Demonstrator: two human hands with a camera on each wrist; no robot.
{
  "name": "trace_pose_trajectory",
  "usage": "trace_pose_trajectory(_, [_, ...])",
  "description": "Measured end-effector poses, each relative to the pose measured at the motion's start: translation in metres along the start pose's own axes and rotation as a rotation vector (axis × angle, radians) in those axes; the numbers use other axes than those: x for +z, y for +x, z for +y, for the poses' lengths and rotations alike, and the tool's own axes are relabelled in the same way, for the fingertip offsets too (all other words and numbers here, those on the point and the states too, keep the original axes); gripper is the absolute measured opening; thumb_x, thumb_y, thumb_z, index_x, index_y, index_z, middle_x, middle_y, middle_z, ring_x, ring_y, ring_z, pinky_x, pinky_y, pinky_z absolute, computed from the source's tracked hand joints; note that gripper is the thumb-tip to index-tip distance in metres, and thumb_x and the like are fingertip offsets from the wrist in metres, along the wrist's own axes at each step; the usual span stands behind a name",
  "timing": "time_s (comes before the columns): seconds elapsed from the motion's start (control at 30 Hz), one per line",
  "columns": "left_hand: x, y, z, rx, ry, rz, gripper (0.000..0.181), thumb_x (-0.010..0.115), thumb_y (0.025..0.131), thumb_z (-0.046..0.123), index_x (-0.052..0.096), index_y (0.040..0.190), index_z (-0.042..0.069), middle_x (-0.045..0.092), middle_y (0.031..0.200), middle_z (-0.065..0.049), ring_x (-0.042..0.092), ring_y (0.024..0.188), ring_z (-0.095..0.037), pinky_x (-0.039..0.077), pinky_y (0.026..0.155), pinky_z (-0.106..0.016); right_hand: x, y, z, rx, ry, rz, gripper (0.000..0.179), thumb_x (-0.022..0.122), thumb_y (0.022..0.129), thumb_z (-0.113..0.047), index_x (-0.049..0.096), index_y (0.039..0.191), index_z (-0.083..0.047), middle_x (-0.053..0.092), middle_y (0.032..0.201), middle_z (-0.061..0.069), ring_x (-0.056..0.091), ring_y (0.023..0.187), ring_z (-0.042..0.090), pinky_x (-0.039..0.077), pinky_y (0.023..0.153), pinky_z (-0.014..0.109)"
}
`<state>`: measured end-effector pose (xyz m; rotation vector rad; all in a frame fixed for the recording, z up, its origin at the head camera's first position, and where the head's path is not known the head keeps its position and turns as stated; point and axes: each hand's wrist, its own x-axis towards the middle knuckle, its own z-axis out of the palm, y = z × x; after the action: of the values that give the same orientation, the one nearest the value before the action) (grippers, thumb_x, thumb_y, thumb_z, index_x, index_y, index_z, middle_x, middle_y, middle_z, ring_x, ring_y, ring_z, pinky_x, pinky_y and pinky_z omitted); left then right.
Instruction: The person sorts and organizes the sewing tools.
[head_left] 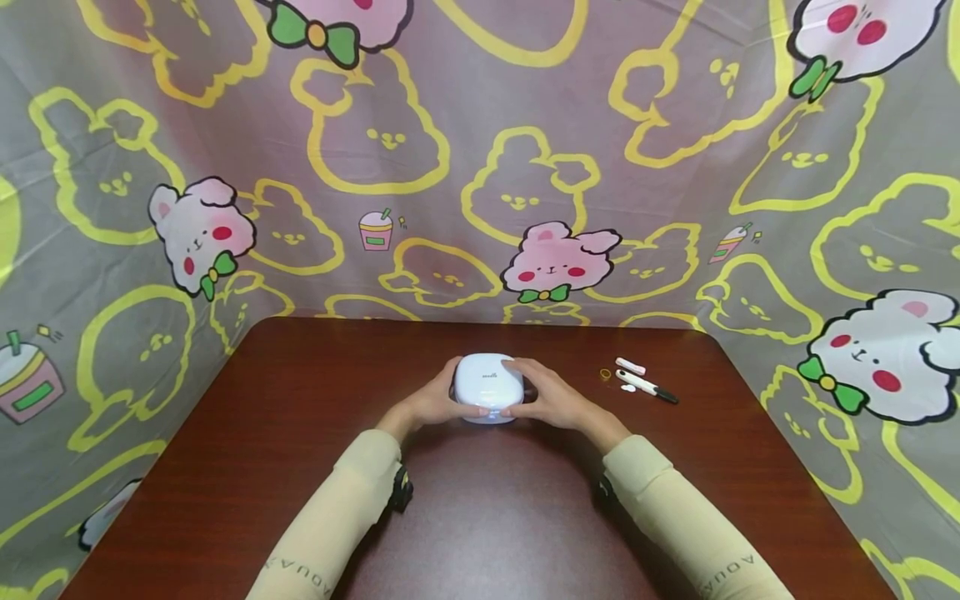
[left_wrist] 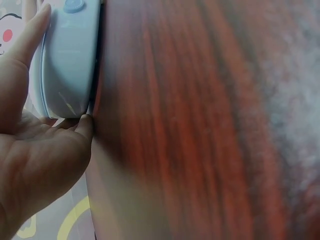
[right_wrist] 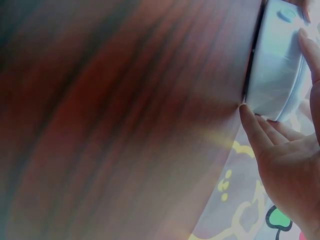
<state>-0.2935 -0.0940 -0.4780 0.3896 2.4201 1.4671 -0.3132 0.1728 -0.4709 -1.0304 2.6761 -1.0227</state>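
Observation:
A white, glossy case [head_left: 489,377] with rounded corners and small dark lettering on its lid sits on the table, towards the far side. My left hand [head_left: 433,402] holds its left side, and my right hand [head_left: 557,398] grips the right side. Both thumbs lie at the front edge of the lid, close together. In the left wrist view, the left thumb [left_wrist: 32,37] is along the lid seam of the case [left_wrist: 70,65], with fingertips low at its side. The right wrist view shows a round button [right_wrist: 287,15] on the front, with right fingertips [right_wrist: 245,111] by the base.
To the right of the case lie a white marker with a black end [head_left: 647,386], a small pink-and-white stick-like piece [head_left: 630,366], a yellow loop [head_left: 605,375] and a small white bit [head_left: 628,387]. Patterned cloth [head_left: 450,108] surrounds the brown table [head_left: 247,467].

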Motion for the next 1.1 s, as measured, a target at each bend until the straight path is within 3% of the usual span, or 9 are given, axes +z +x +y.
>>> trace_pose_trajectory(0.6, [0.0030,0.0017,-0.0033,0.047,-0.008,-0.005,0.115,0.092,0.077,0.035,0.016,0.161,0.012,0.038,0.154,-0.012,0.041,0.136,-0.027,0.029,0.117,-0.051,0.0011,-0.0023,0.0008,0.002,-0.063,-0.004,0.088,0.081,0.086,-0.048,0.040,0.156,-0.014,0.041,0.154,0.012,0.045,0.135,0.025,0.042,0.110,0.048])
trace_pose_trajectory(1.1, [0.0059,0.0025,-0.0063,0.146,0.081,0.039,0.120,0.094,0.073,0.033,0.015,0.161,0.005,0.037,0.151,-0.015,0.042,0.133,-0.028,0.033,0.113,-0.047,-0.0005,-0.0046,-0.0067,0.012,-0.136,-0.029,0.087,0.078,0.089,-0.048,0.037,0.158,-0.014,0.032,0.159,0.015,0.042,0.138,0.028,0.040,0.112,0.048])
